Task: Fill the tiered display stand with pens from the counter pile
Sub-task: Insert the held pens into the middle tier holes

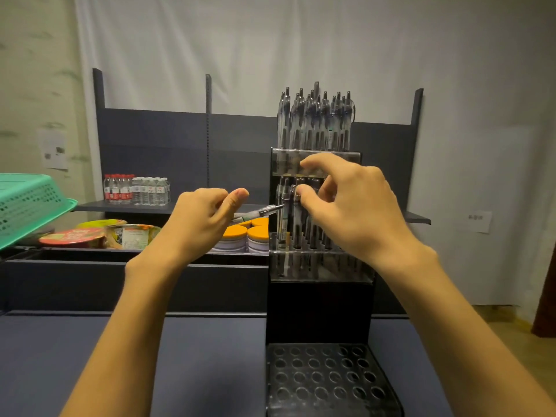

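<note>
Pens (pixel 316 121) crowd the top tier of the black display stand (pixel 319 308), which sits on the dark counter (pixel 195 356) right of centre. More pens (pixel 288 215) stand upright in the middle tier, and the near, lowest tier (pixel 328 377) shows rows of open round holes.

The left hand (pixel 198 224) has its fingers curled around a clear pen (pixel 258 213), which lies almost level with its tip pointing right toward the middle tier. The right hand (pixel 352 209) hovers in front of that tier and hides much of it; its thumb and forefinger pinch the top of an upright pen (pixel 296 195) there.

Left of the stand, behind the left hand, are jars with orange lids (pixel 240 233) and packaged food bowls (pixel 99 234). A green plastic basket (pixel 27 206) juts in at the far left edge. Farther back, small water bottles (pixel 135 191) sit on a dark shelf (pixel 126 207) in front of a white curtain (pixel 270 49).
</note>
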`<move>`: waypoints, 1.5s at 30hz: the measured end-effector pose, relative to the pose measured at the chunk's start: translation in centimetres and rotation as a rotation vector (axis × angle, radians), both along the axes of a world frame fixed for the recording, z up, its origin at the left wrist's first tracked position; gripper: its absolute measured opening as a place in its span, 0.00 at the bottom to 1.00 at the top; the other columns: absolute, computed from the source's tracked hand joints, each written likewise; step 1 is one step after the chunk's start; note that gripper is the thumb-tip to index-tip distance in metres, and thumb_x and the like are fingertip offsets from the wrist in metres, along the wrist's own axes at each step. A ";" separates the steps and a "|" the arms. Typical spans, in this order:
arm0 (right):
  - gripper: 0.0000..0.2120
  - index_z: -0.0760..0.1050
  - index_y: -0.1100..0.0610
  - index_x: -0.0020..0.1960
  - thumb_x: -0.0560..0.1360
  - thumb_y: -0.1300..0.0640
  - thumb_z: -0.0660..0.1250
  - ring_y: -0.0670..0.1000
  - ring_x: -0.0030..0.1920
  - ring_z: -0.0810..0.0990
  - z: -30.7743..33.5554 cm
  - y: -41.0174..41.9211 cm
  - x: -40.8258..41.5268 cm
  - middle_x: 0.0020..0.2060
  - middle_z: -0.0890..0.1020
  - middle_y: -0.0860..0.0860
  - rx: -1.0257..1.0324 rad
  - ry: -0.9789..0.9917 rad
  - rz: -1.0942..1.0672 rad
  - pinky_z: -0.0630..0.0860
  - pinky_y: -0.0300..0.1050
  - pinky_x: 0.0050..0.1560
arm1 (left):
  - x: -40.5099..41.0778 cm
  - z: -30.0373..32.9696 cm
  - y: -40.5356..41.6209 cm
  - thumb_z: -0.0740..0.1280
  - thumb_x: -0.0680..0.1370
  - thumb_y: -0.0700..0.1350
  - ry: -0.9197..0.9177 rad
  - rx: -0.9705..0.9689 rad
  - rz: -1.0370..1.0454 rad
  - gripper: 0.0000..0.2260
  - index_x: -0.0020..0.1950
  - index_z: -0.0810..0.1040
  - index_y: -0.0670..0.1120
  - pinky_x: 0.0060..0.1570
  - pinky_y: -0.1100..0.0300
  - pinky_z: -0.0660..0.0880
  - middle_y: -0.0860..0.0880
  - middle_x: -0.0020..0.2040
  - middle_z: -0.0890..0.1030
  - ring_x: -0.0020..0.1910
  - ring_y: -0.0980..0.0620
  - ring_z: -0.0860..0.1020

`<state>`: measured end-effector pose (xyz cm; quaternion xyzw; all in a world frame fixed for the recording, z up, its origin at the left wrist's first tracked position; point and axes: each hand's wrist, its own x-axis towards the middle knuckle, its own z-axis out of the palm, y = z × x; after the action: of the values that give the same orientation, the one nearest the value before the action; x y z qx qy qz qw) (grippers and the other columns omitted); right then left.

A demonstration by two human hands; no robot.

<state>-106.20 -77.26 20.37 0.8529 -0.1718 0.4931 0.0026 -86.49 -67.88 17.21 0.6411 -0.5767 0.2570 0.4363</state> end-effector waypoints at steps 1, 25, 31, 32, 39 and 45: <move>0.13 0.75 0.46 0.61 0.77 0.47 0.65 0.46 0.38 0.77 -0.2 0.0 -0.2 0.34 0.77 0.42 0.001 -0.019 0.011 0.75 0.43 0.42 | 0.0 -0.1 0.2 0.54 0.77 0.58 0.012 0.002 0.005 0.24 0.29 0.70 0.44 0.29 0.61 0.65 0.48 0.26 0.72 0.27 0.53 0.71; 0.07 0.77 0.59 0.49 0.80 0.56 0.63 0.49 0.24 0.79 0.2 0.3 -2.4 0.37 0.81 0.53 0.381 -0.098 0.410 0.73 0.36 0.26 | -2.9 -4.8 2.4 0.57 0.80 0.53 0.188 0.046 0.069 0.24 0.30 0.80 0.44 0.33 0.71 0.67 0.50 0.28 0.79 0.28 0.56 0.77; 0.06 0.77 0.55 0.53 0.78 0.54 0.66 0.45 0.24 0.77 1.4 -0.3 -2.0 0.38 0.81 0.50 0.354 -0.302 0.355 0.76 0.38 0.28 | -2.8 -5.1 2.5 0.56 0.78 0.58 0.127 0.210 0.071 0.24 0.34 0.77 0.43 0.32 0.56 0.73 0.47 0.28 0.77 0.28 0.51 0.75; 0.06 0.77 0.55 0.53 0.78 0.54 0.66 0.45 0.24 0.78 1.6 -0.4 -1.9 0.38 0.82 0.50 0.343 -0.317 0.333 0.76 0.37 0.28 | -2.7 -5.2 2.5 0.56 0.78 0.58 0.107 0.218 0.078 0.23 0.34 0.77 0.43 0.33 0.54 0.74 0.47 0.28 0.77 0.29 0.50 0.75; 0.05 0.78 0.54 0.49 0.78 0.53 0.66 0.49 0.31 0.80 2.3 -0.5 -0.7 0.37 0.81 0.48 0.270 -0.387 0.221 0.81 0.50 0.37 | -2.4 -5.2 2.1 0.59 0.79 0.55 0.015 0.295 0.146 0.15 0.43 0.78 0.47 0.38 0.54 0.77 0.50 0.35 0.79 0.35 0.53 0.77; 0.06 0.78 0.55 0.50 0.78 0.53 0.67 0.45 0.34 0.79 2.3 -0.3 0.5 0.37 0.80 0.47 0.230 -0.329 0.202 0.82 0.50 0.41 | -1.9 -5.5 1.6 0.61 0.79 0.55 0.003 0.338 0.161 0.12 0.43 0.77 0.50 0.39 0.54 0.78 0.52 0.37 0.78 0.37 0.55 0.76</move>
<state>-105.72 -77.52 22.65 0.7685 -0.1386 0.6005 -0.1720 -88.34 -66.26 11.76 0.7498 -0.5576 0.1896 0.3014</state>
